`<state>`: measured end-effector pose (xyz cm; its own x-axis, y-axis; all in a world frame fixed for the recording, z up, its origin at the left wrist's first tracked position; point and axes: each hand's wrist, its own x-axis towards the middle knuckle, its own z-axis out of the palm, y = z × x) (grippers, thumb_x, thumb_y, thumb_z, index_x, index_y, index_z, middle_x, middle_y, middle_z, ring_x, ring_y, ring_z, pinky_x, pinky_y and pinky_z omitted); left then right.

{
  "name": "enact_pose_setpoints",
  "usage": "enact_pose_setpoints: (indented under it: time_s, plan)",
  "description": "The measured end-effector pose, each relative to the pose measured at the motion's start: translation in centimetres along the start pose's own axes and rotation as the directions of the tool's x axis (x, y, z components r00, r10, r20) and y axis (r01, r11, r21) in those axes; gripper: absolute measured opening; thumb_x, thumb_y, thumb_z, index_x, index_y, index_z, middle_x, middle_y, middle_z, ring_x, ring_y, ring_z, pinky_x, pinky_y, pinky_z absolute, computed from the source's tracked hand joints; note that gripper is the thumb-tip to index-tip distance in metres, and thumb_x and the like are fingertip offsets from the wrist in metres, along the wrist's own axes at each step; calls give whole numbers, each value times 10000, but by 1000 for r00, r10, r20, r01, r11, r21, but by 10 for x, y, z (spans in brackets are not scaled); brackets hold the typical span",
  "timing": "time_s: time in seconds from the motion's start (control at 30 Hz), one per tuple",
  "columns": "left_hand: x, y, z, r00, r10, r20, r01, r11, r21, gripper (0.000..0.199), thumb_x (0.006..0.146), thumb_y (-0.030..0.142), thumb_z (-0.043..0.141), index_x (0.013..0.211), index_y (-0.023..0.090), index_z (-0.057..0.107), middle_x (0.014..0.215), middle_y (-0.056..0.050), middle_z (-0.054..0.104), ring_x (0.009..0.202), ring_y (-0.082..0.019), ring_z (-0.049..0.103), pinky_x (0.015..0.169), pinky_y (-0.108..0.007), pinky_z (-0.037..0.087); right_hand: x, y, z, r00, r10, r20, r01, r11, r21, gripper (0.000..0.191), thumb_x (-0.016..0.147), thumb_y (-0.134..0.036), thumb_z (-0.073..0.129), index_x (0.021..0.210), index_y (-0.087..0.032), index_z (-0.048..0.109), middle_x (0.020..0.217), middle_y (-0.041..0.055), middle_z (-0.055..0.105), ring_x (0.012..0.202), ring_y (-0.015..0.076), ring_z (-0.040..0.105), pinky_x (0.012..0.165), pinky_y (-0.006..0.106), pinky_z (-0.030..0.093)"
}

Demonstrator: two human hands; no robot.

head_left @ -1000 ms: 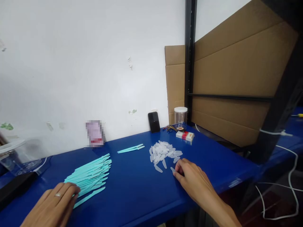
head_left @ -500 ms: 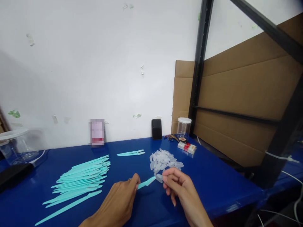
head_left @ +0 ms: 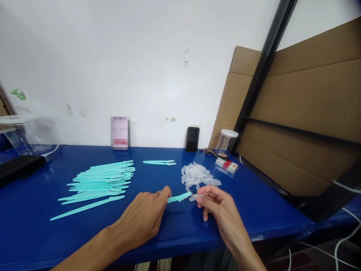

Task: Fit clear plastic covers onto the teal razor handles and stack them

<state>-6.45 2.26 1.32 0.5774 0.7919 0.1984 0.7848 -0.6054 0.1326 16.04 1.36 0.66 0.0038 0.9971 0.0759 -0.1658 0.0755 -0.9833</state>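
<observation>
My left hand (head_left: 149,210) is closed on the handle of a turquoise razor-like stick (head_left: 179,197), whose tip points right. Between the thumb and fingers of my right hand (head_left: 216,203) is a small translucent white cap (head_left: 195,197), close to the stick's tip; whether they touch is hard to tell. Behind my right hand lies a heap of similar white caps (head_left: 197,173). A large pile of turquoise sticks (head_left: 104,177) spreads over the left part of the blue table, with one single stick (head_left: 87,207) in front. Two sticks (head_left: 159,162) lie side by side farther back.
Against the wall stand a blurred pink card (head_left: 120,133) and a black phone (head_left: 192,139). At the back right are a clear jar (head_left: 226,143), keys (head_left: 209,151) and a red-white box (head_left: 226,165). A clear tub (head_left: 28,137) and black object (head_left: 21,169) sit left.
The view has tilted and shifted, so the table appears higher. My left hand still grips the stick, and the cap in my right hand now shows more clearly near its tip.
</observation>
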Motion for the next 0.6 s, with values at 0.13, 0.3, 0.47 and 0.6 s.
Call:
enact_pose_setpoints:
  time_s: [0.13, 0.3, 0.47, 0.6]
  plan:
    - [-1, 1, -1, 999, 28, 18, -28, 1000, 5, 146, 984, 176, 296, 993, 237, 429, 725, -2, 633, 576, -204, 569, 547, -305, 278, -1, 1, 1, 1000, -18, 15, 18, 1000, -24, 211, 704, -325, 801, 777, -162, 690, 639, 13, 605, 592, 135, 529, 413, 191, 423]
    - [-1, 1, -3, 999, 38, 23, -38, 999, 0, 145, 979, 172, 303, 999, 234, 433, 735, -6, 639, 586, -206, 572, 551, -308, 294, -1, 0, 1, 1000, -20, 22, 20, 999, -26, 221, 701, -341, 804, 784, -163, 702, 643, 19, 614, 596, 145, 543, 415, 200, 432]
    - [-1, 1, -3, 999, 43, 28, -43, 999, -14, 154, 978, 160, 295, 1011, 242, 422, 738, 5, 629, 589, -217, 562, 554, -308, 280, -1, 0, 1, 1000, -18, 4, 18, 999, -34, 237, 684, -357, 816, 772, -166, 706, 634, 15, 615, 598, 151, 552, 409, 203, 432]
    - [-1, 0, -2, 997, 61, 41, -61, 998, -3, 154, 978, 157, 297, 1013, 245, 419, 755, 7, 628, 606, -219, 562, 562, -307, 272, -1, 0, 2, 999, -21, 26, 21, 999, -29, 233, 692, -350, 816, 787, -163, 714, 645, 18, 630, 607, 155, 577, 416, 201, 436]
